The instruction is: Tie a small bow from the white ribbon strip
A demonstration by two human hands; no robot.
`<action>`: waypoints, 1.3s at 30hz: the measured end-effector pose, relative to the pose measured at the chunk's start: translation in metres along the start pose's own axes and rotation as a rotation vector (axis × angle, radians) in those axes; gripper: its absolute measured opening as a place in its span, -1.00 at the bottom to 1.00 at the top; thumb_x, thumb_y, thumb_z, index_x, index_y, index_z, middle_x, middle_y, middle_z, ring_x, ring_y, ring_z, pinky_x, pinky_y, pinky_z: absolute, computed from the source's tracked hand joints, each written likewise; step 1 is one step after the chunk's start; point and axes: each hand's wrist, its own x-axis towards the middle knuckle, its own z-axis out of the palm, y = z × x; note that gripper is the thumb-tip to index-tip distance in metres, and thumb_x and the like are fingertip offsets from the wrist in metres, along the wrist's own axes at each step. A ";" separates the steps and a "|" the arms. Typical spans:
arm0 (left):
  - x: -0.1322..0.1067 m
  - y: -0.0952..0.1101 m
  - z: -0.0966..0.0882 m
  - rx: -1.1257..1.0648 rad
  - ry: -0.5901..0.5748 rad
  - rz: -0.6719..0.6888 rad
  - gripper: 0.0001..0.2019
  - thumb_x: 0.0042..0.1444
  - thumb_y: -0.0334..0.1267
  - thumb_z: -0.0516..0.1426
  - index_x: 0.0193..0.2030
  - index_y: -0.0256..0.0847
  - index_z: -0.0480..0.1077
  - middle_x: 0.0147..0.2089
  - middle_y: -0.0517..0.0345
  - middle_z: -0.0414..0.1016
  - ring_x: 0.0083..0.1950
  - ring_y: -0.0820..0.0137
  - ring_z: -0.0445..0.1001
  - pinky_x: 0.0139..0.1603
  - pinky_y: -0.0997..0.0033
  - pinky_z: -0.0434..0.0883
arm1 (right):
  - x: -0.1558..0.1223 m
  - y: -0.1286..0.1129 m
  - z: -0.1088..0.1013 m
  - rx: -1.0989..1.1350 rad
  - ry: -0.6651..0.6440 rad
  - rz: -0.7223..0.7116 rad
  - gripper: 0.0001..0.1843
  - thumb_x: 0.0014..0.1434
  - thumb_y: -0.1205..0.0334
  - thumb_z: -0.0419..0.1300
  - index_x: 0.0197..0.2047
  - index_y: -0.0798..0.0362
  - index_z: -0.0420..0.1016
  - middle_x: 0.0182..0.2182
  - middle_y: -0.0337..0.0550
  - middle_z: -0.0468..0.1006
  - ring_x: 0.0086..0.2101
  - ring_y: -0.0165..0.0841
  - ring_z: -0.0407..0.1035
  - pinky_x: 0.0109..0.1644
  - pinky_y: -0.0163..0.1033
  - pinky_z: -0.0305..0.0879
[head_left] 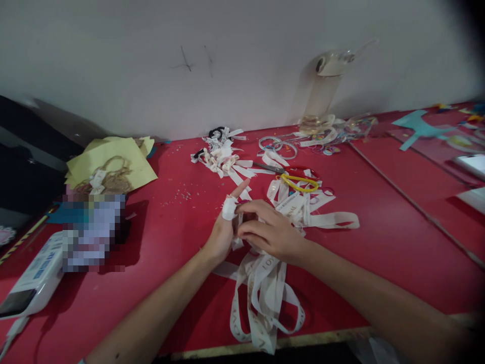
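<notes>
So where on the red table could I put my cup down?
Bare red table top lies right of the white printed ribbon tangle, up to the thin rod. Another free patch sits between the yellow paper sheets and the left hand. The middle, around the red-handled scissors, is crowded.

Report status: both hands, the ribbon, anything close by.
Left hand has white ribbon wrapped round a finger. Right hand pinches the ribbon against it. Scissors and ribbon bows lie just beyond.

- The red table [379, 242] carries everything.
- Scissors [291, 174] lie near its middle.
- White ribbon loops [265, 288] lie in front of the scissors.
- Yellow paper sheets [113, 162] lie far left of them.
</notes>
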 end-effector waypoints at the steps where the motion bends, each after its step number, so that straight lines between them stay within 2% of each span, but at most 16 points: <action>1: 0.000 0.000 0.000 0.002 0.005 0.003 -0.43 0.24 0.07 -0.06 0.32 -0.14 0.15 -0.22 0.08 0.52 -0.36 0.42 0.42 -0.44 0.50 0.30 | 0.000 0.000 0.000 0.009 -0.001 0.007 -0.86 0.27 0.30 0.10 -0.21 0.02 0.49 0.00 -0.06 0.38 0.00 -0.29 0.26 0.04 -0.13 0.29; 4: 0.002 -0.004 0.000 0.023 0.015 0.043 -0.44 0.22 0.06 -0.02 0.30 -0.12 0.19 -0.28 0.11 0.50 -0.42 0.45 0.35 -0.47 0.52 0.25 | -0.001 0.001 0.002 0.000 0.010 0.018 -0.87 0.25 0.31 0.12 -0.21 0.01 0.50 -0.02 -0.07 0.37 -0.02 -0.30 0.27 0.02 -0.16 0.28; 6: 0.002 -0.007 0.000 0.025 -0.005 0.052 -0.44 0.22 0.07 -0.01 0.29 -0.10 0.20 -0.36 0.15 0.45 -0.49 0.49 0.24 -0.53 0.54 0.16 | -0.002 0.002 0.002 -0.022 0.036 0.020 -0.87 0.24 0.31 0.13 -0.22 0.00 0.52 -0.10 -0.09 0.40 -0.08 -0.31 0.29 -0.03 -0.20 0.29; 9: -0.001 -0.009 0.004 -0.002 -0.071 -0.008 -0.42 0.20 0.14 -0.04 0.28 -0.09 0.21 -0.50 0.26 0.28 -0.59 0.55 -0.01 -0.61 0.55 0.00 | -0.003 0.003 0.003 -0.055 0.088 0.017 -0.86 0.23 0.35 0.13 -0.24 0.00 0.53 -0.23 -0.12 0.43 -0.18 -0.34 0.30 -0.12 -0.23 0.29; 11: -0.002 -0.009 0.006 -0.020 -0.094 -0.044 -0.41 0.19 0.16 -0.03 0.27 -0.08 0.23 -0.53 0.30 0.21 -0.60 0.57 -0.10 -0.61 0.55 -0.06 | -0.003 0.004 0.003 -0.069 0.117 0.011 -0.83 0.22 0.38 0.11 -0.24 0.00 0.52 -0.26 -0.14 0.43 -0.22 -0.35 0.31 -0.17 -0.24 0.29; 15: -0.003 -0.015 0.005 -0.032 -0.063 -0.059 -0.46 0.20 0.13 -0.01 0.21 -0.12 0.31 -0.49 0.25 0.27 -0.57 0.55 0.00 -0.58 0.55 0.02 | -0.003 0.003 0.004 -0.051 0.200 0.026 -0.83 0.18 0.43 0.11 -0.24 0.00 0.47 -0.29 -0.15 0.43 -0.28 -0.37 0.34 -0.24 -0.28 0.31; 18: -0.002 -0.022 0.001 -0.050 -0.004 -0.059 -0.49 0.17 0.13 0.03 0.09 -0.18 0.39 -0.48 0.24 0.30 -0.54 0.53 0.10 -0.56 0.56 0.09 | -0.003 0.002 0.004 -0.038 0.253 0.063 -0.81 0.14 0.45 0.11 -0.19 0.02 0.40 -0.27 -0.13 0.45 -0.29 -0.37 0.37 -0.27 -0.29 0.34; 23: -0.005 -0.030 0.002 -0.062 -0.004 -0.127 -0.50 0.04 0.20 0.12 -0.22 -0.26 0.45 -0.56 0.26 0.23 -0.52 0.51 0.15 -0.52 0.53 0.17 | -0.006 0.001 0.003 -0.257 0.229 0.047 -0.82 0.15 0.41 0.08 -0.19 0.02 0.43 -0.33 -0.14 0.43 -0.32 -0.35 0.35 -0.29 -0.29 0.30; 26: -0.008 -0.031 0.005 -0.094 -0.037 -0.192 -0.46 0.01 0.25 0.11 -0.30 -0.30 0.42 -0.52 0.22 0.26 -0.50 0.52 0.17 -0.50 0.52 0.18 | -0.008 0.001 0.001 -0.349 0.229 0.027 -0.81 0.18 0.39 0.09 -0.16 -0.01 0.45 -0.38 -0.20 0.41 -0.40 -0.40 0.32 -0.35 -0.32 0.26; 29: -0.007 -0.030 0.005 -0.101 -0.028 -0.197 -0.45 0.03 0.24 0.09 -0.23 -0.30 0.42 -0.50 0.22 0.26 -0.50 0.52 0.16 -0.50 0.52 0.18 | -0.009 0.001 0.001 -0.358 0.228 -0.010 -0.78 0.20 0.40 0.08 -0.11 0.01 0.45 -0.31 -0.16 0.47 -0.33 -0.39 0.37 -0.26 -0.30 0.32; 33: -0.002 -0.027 0.000 -0.092 0.012 -0.109 -0.50 0.13 0.13 0.07 0.02 -0.21 0.39 -0.54 0.29 0.17 -0.55 0.54 0.07 -0.55 0.55 0.12 | -0.007 0.002 0.002 -0.297 0.197 -0.020 -0.74 0.21 0.44 0.06 -0.06 0.07 0.44 -0.19 -0.03 0.52 -0.13 -0.28 0.40 -0.05 -0.17 0.37; 36: 0.001 -0.025 -0.002 -0.084 0.003 -0.079 -0.49 0.16 0.11 0.04 0.15 -0.14 0.33 -0.55 0.30 0.15 -0.57 0.55 0.00 -0.59 0.56 0.08 | -0.006 0.004 0.004 -0.212 0.206 -0.010 -0.73 0.20 0.44 0.08 -0.05 0.08 0.46 -0.17 -0.01 0.54 -0.13 -0.27 0.41 -0.05 -0.14 0.39; 39: 0.001 -0.023 0.000 -0.068 -0.033 -0.046 -0.48 0.17 0.09 0.03 0.19 -0.12 0.31 -0.53 0.28 0.17 -0.58 0.56 -0.03 -0.59 0.55 0.07 | -0.004 0.005 0.005 -0.062 0.275 -0.005 -0.78 0.18 0.39 0.15 -0.10 0.04 0.50 -0.22 -0.06 0.55 -0.18 -0.29 0.43 -0.10 -0.14 0.41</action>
